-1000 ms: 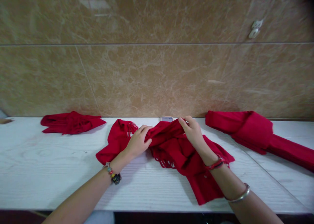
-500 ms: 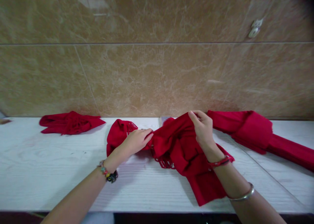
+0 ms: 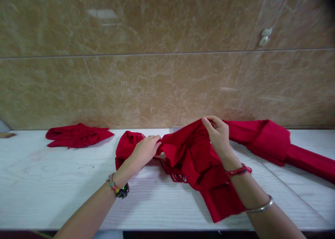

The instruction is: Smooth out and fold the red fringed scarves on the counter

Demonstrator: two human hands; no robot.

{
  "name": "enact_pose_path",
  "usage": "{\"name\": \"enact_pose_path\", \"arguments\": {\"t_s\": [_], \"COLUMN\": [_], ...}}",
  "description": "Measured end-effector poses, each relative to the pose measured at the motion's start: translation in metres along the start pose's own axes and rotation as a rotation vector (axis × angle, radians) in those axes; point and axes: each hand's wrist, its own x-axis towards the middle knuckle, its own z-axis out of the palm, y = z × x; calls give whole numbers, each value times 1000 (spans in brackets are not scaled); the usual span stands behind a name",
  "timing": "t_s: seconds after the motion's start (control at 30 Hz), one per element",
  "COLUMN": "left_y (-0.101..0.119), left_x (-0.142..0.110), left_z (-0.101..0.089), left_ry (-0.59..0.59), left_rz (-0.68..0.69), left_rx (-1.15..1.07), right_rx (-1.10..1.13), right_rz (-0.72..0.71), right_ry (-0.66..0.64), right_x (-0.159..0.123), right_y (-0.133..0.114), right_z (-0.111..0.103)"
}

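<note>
A bunched red scarf point(image 3: 199, 162) with fringe lies in loose folds across the white tabletop. My right hand point(image 3: 219, 134) pinches its upper edge between thumb and fingers, raising that edge a little. On the other side my left hand point(image 3: 145, 150) is closed on a gathered part of the cloth. The fringe point(image 3: 178, 175) hangs below and between the hands. Left of my left hand, a rounded red fold point(image 3: 127, 144) rests on the table; whether it belongs to the same scarf I cannot tell.
A crumpled red fringed cloth point(image 3: 78, 135) lies at the back left. Folded red cloth point(image 3: 272, 139) stretches along the right side, with a long strip leading off. The white table point(image 3: 65, 183) meets a brown tiled wall point(image 3: 167, 85). A small brown object point(image 3: 7, 135) sits at far left.
The view has tilted up slightly. Both hands keep their hold on the scarf, and the cloth between them is drawn a little straighter.
</note>
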Motion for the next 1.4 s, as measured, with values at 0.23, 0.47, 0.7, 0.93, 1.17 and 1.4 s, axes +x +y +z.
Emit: {"name": "enact_pose_path", "arguments": {"t_s": [0.23,0.47,0.7,0.93,1.17,1.4], "left_y": [2,21,7,18,23,29], "left_x": [16,23,21,27,27,20], "left_z": [-38,-58,-62,-59,-60,-43], "left_ry": [162,-12,-75,171,75,41], "left_rz": [40,138,120,103,75,83], "left_rx": [64,-28,-58,-64,-114,-132], "right_rx": [-380,-333,-208,-69,-137,-59], "right_rz": [-281,-369,-117,-66,-200,-78], "right_ry": [-405,-611,-411,-320,-499,-280], "right_x": [-3,-14,1,4,-4,0], "right_y": [-11,-52,-46,-31,-59,-47], "right_z": [10,34,24,27,29,30]}}
